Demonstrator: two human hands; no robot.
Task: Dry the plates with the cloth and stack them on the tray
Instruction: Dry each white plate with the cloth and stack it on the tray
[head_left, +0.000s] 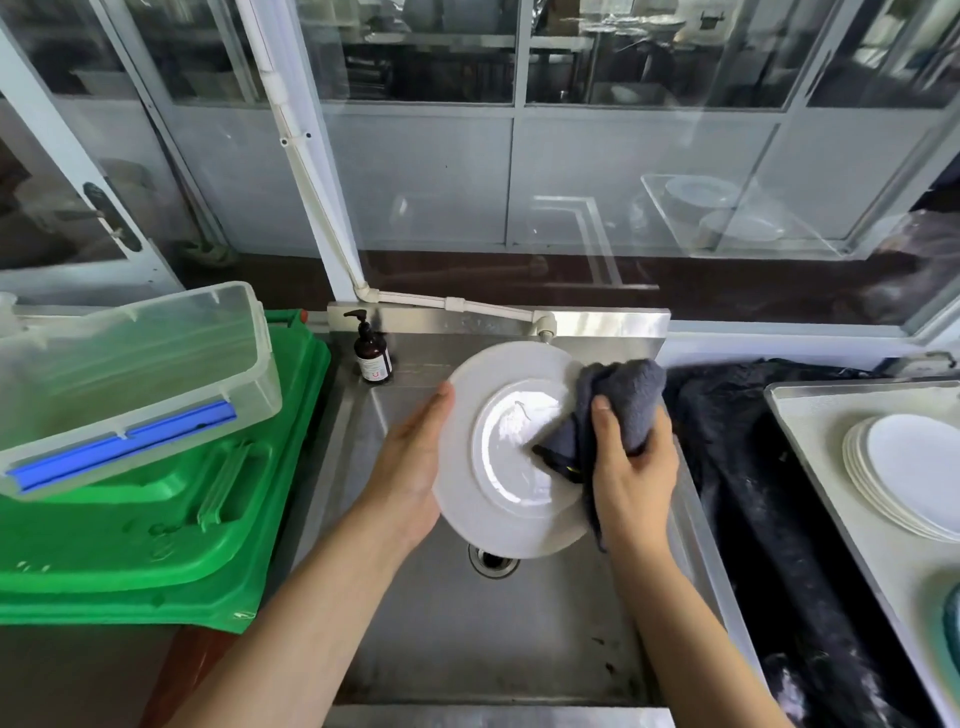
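A white plate (485, 499) is held tilted above the steel sink (447, 639), its face toward me. My left hand (410, 467) holds the plate by its left rim, thumb on the front edge. My right hand (631, 467) grips a dark grey cloth (623, 400) bunched against the plate's right side, and a corner of the cloth lies on the plate's centre. A stack of white plates (904, 475) sits on a pale tray (810, 431) at the right.
A soap pump bottle (371, 351) stands at the sink's back left corner. A clear plastic box (135, 379) rests on a green bin lid (156, 530) at the left. Dark fabric (753, 467) lies between sink and tray. A tap pipe (467, 304) runs behind the plate.
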